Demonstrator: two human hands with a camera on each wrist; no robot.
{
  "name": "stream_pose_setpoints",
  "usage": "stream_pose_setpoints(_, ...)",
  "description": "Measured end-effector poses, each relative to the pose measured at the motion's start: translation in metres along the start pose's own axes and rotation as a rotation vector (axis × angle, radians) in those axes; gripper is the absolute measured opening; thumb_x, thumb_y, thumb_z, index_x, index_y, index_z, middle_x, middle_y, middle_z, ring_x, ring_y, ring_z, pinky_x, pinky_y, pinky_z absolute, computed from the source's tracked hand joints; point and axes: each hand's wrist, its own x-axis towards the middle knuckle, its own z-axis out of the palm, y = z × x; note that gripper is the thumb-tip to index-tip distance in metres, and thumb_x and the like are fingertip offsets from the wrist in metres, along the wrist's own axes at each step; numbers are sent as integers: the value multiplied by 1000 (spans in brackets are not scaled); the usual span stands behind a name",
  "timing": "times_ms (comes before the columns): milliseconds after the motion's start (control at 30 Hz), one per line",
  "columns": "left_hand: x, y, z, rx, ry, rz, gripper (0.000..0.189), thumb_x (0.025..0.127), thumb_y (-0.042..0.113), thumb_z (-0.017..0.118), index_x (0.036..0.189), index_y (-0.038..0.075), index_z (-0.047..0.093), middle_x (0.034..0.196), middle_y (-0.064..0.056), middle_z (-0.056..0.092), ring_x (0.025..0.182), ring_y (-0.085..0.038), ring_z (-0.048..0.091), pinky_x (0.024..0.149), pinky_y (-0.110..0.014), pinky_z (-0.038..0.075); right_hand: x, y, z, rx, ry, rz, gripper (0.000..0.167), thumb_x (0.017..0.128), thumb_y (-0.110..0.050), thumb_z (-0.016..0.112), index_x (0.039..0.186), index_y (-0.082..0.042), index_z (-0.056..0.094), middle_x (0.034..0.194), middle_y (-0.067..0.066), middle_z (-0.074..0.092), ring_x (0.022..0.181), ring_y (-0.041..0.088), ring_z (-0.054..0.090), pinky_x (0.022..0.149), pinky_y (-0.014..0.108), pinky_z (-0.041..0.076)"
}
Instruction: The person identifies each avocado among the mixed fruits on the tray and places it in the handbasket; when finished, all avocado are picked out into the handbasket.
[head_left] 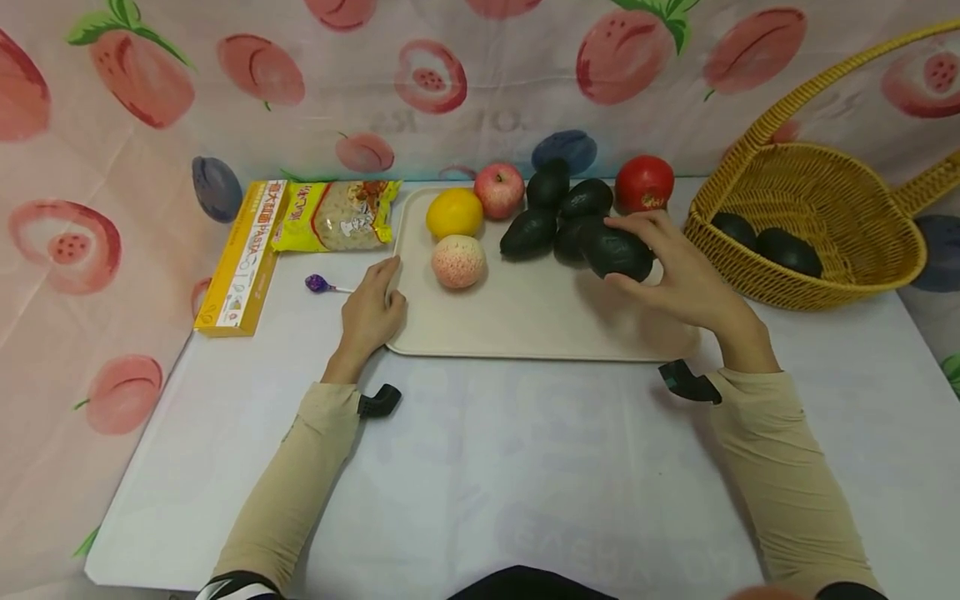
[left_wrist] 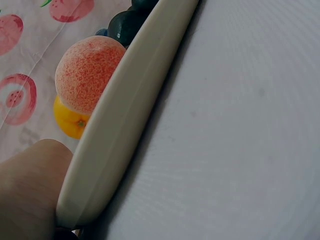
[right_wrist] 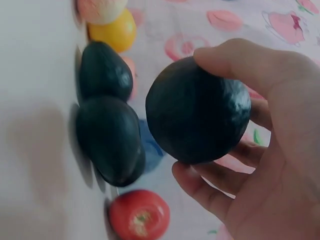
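Note:
My right hand [head_left: 693,279] holds a dark green avocado [head_left: 618,253] between thumb and fingers, raised over the right part of a cream tray [head_left: 517,325]. In the right wrist view that avocado [right_wrist: 195,112] appears round, with its end toward the camera. Several more avocados [head_left: 528,235] lie clustered on the tray behind it. At the tray's left edge my left hand [head_left: 370,312] grips the rim. Near that hand, a peach [head_left: 458,262] and a yellow lemon-like fruit [head_left: 454,212] sit on the tray. A red apple [head_left: 498,191] lies behind them.
A wicker basket [head_left: 847,287] with two avocados [head_left: 789,252] inside stands at the right. The tomato [head_left: 644,182] is at the tray's back right. Left of the tray are a pasta box [head_left: 240,258], a yellow food packet [head_left: 337,217] and a purple lollipop [head_left: 318,283].

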Motion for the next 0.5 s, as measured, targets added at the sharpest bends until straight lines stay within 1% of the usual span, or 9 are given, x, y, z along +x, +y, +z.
stream_pose_setpoints(33, 0, 0, 0, 1, -1, -1, 56, 87, 15, 45, 143, 15, 43, 143, -10, 47, 114, -36, 57, 82, -51, 47, -1, 1, -3, 3, 7, 0, 67, 80, -25, 74, 140, -26, 44, 133, 9, 41, 121, 28, 44, 100, 58, 36)
stream_pose_setpoints(100, 0, 0, 0, -1, -2, -3, 56, 87, 15, 45, 143, 15, 43, 144, -10, 47, 113, -36, 57, 82, -51, 47, -4, 4, -8, 5, 17, 7, 68, 80, -25, 74, 140, -26, 43, 133, 8, 42, 119, 24, 44, 99, 50, 38)
stream_pose_setpoints(133, 0, 1, 0, -2, -2, -4, 56, 87, 15, 46, 143, 15, 43, 144, -9, 46, 114, -36, 57, 82, -51, 47, -5, 6, -11, 7, 23, 13, 69, 79, -25, 75, 141, -26, 43, 132, 8, 43, 116, 22, 43, 96, 46, 39)
stream_pose_setpoints(200, 1, 1, 1, -4, -4, -1, 56, 87, 15, 45, 143, 15, 43, 144, -10, 46, 114, -37, 57, 82, -52, 47, -7, 8, -18, 6, 25, 37, 72, 79, -25, 75, 142, -26, 40, 132, 6, 44, 111, 18, 43, 91, 32, 39)
stream_pose_setpoints(300, 1, 0, 1, -5, -3, -2, 57, 86, 15, 45, 143, 15, 43, 143, -10, 47, 116, -37, 56, 84, -52, 47, -11, 10, -26, -5, 35, 46, 74, 78, -23, 76, 142, -27, 40, 131, 3, 47, 108, 12, 43, 86, 19, 36)
stream_pose_setpoints(367, 1, 0, 1, -2, -2, -1, 57, 86, 14, 45, 143, 15, 43, 143, -10, 47, 116, -37, 56, 84, -52, 47, -12, 12, -31, -6, 48, 43, 74, 77, -21, 77, 142, -29, 41, 129, 2, 49, 106, 8, 44, 85, 12, 35)
stream_pose_setpoints(500, 1, 0, 0, 5, -2, 2, 57, 86, 15, 44, 143, 14, 43, 143, -10, 47, 118, -37, 55, 84, -53, 46, -15, 18, -39, 7, 91, 22, 72, 76, -15, 78, 139, -27, 46, 125, 4, 52, 103, -1, 46, 84, 8, 36)
